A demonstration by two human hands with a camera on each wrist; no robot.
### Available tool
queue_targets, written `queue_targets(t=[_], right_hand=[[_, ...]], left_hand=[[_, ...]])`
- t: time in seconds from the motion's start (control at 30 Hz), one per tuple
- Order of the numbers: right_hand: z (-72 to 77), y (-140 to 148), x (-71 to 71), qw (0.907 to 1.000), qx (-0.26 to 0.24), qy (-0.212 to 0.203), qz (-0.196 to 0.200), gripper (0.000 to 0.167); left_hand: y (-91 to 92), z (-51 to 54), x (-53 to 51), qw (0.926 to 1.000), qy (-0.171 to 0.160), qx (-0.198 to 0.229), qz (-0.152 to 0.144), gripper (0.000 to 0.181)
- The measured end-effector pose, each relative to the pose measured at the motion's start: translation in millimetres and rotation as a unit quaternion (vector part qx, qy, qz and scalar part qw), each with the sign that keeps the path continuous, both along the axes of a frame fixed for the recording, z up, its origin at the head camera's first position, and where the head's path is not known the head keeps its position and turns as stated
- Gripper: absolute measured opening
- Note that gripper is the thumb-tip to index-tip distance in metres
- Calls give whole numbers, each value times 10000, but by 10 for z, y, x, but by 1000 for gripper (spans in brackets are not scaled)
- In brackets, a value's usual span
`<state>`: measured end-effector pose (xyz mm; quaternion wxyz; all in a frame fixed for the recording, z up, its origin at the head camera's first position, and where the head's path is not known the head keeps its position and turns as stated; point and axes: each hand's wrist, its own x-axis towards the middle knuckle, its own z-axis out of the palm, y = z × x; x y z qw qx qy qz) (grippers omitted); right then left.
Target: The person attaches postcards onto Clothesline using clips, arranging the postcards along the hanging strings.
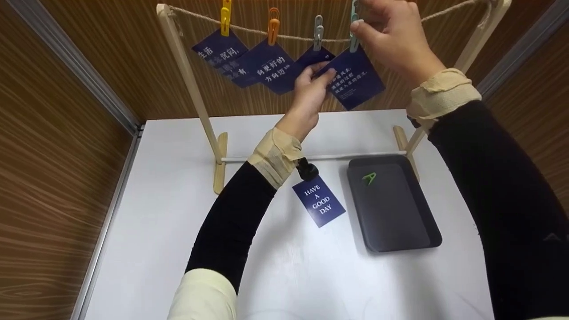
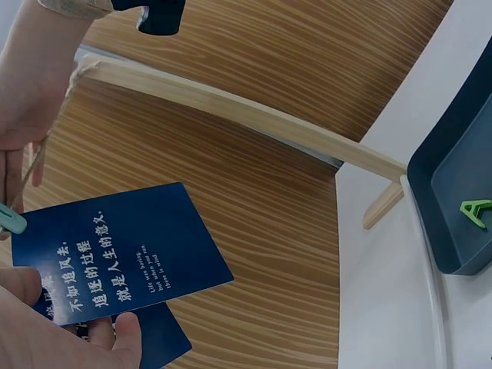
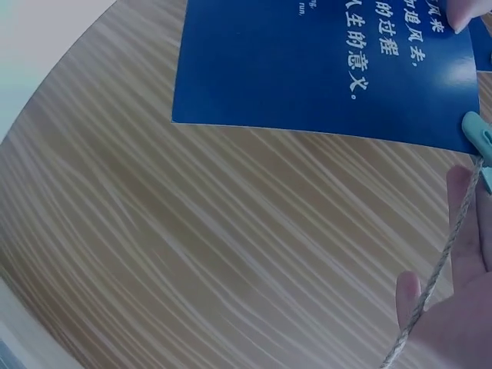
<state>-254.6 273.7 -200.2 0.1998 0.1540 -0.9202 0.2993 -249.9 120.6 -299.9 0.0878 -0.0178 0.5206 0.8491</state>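
My left hand point(image 1: 309, 95) pinches the left edge of a dark blue card point(image 1: 358, 84) printed with white Chinese text. At the card's top corner sits a teal clothespin point(image 1: 354, 44), which my right hand point(image 1: 395, 38) holds at the rope point(image 1: 200, 18). In the right wrist view the clothespin point(image 3: 478, 132) overlaps the card's corner beside the rope point(image 3: 438, 273). Left of this card, more blue cards hang from the rope by a yellow clothespin point(image 1: 225, 20), an orange clothespin point(image 1: 273, 29) and a silver clothespin point(image 1: 318, 33).
The rope spans a wooden frame point(image 1: 189, 80) standing on a white table point(image 1: 155, 186). A dark grey tray point(image 1: 395, 213) at the right holds a green clothespin point(image 1: 369, 178). Beside it lies a blue "HAVE A GOOD DAY" card point(image 1: 318, 201). Wood-grain panels point(image 1: 58, 133) enclose the table.
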Motion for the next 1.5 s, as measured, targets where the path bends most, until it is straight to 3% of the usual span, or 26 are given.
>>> queue_targets(t=[0.3, 0.5, 0.67, 0.83, 0.97, 1.13, 1.27, 1.37, 1.5], right_hand=[[-80, 51, 31, 9895, 1158, 813, -306, 46], [-144, 108, 48, 9875, 1031, 1176, -208, 49], [-217, 152, 137, 9845, 1100, 1358, -129, 53], [-312, 259, 284, 9808, 1165, 1564, 15, 53], [-395, 394, 453, 9762, 1066, 1872, 236, 51], [-577, 584, 639, 9771, 929, 1904, 212, 49], [-775, 744, 696, 9772, 996, 1870, 99, 49], [-962, 835, 733, 9797, 896, 1790, 82, 48], [-1255, 963, 821, 9875, 665, 1432, -11, 46]], left_hand=[[35, -68, -14, 9998, 5, -158, -144, 26], [-9, -164, -28, 9988, -47, -449, -203, 27], [-85, -264, 2, 9987, -125, -429, -252, 21], [-131, -358, 48, 9989, -272, -250, -276, 12], [-170, -423, 89, 9982, -276, -415, -341, 12], [-271, -540, 135, 9951, -102, -873, -450, 11], [-390, -672, 185, 9924, 78, -1130, -482, 14], [-490, -805, 249, 9910, 125, -1221, -528, 16], [-586, -988, 338, 9864, 255, -1403, -811, 16]])
